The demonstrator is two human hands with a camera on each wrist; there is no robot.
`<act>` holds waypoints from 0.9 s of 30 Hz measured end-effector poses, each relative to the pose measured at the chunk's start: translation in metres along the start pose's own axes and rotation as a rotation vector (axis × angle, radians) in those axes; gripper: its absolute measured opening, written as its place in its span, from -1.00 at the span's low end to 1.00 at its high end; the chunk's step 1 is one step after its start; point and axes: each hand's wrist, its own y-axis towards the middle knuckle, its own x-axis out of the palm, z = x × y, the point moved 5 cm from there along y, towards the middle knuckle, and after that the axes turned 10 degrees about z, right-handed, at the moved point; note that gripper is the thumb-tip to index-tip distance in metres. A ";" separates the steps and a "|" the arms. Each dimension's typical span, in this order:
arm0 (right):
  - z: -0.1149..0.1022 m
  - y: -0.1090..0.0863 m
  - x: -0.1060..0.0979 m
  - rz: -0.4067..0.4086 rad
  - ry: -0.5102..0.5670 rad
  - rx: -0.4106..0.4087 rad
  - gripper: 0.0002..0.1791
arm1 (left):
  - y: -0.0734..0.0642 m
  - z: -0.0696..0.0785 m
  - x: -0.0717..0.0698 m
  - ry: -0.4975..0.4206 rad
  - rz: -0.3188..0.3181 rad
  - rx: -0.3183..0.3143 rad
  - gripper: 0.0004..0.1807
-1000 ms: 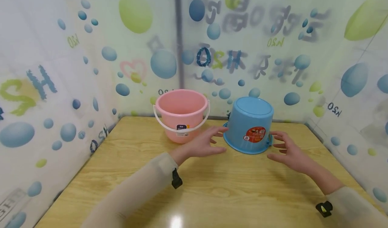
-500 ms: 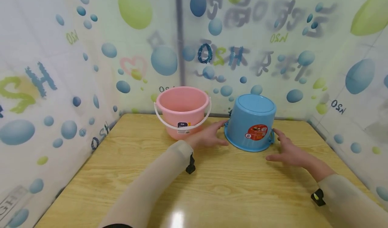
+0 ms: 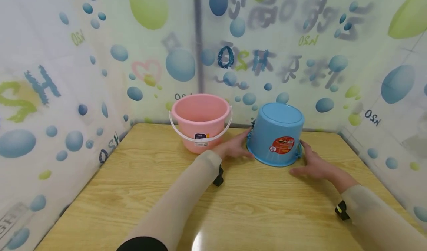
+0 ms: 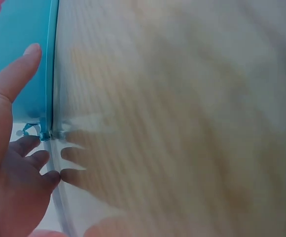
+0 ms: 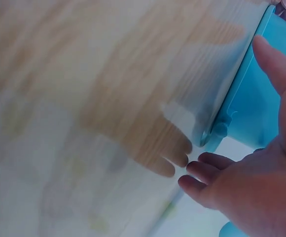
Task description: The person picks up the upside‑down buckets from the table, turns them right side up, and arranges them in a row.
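A blue bucket [image 3: 271, 132] stands upside down on the table, its wide rim below and a red oval label on its side. My left hand [image 3: 235, 147] is at its left side, fingers by the rim. In the left wrist view the thumb lies across the blue wall [image 4: 10, 44] and the other fingers are near the handle joint. My right hand [image 3: 315, 165] stands at the other side, thumb apart from the fingers. In the right wrist view its fingertips are beside the handle joint [image 5: 222, 127]. Whether either hand touches the bucket I cannot tell.
A pink bucket [image 3: 200, 126] stands upright just left of the blue one, its white handle [image 3: 180, 135] hanging in front, close to my left forearm. The wooden table [image 3: 267, 202] ends at walls covered with printed bubbles [image 3: 180, 65] at the back and sides.
Both hands have moved in closer to the blue bucket's sides, the left one forward and to the right. Neither bucket has visibly shifted on the table.
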 end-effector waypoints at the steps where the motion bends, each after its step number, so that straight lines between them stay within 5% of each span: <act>1: 0.000 0.001 0.000 -0.003 -0.004 0.002 0.53 | 0.001 0.000 0.000 -0.004 -0.008 -0.015 0.39; 11: -0.002 0.011 0.006 -0.038 -0.047 0.037 0.55 | 0.003 0.000 -0.003 0.000 -0.076 -0.083 0.36; 27: -0.003 0.013 0.000 0.044 0.043 -0.004 0.58 | -0.001 0.003 -0.001 0.085 -0.053 0.039 0.37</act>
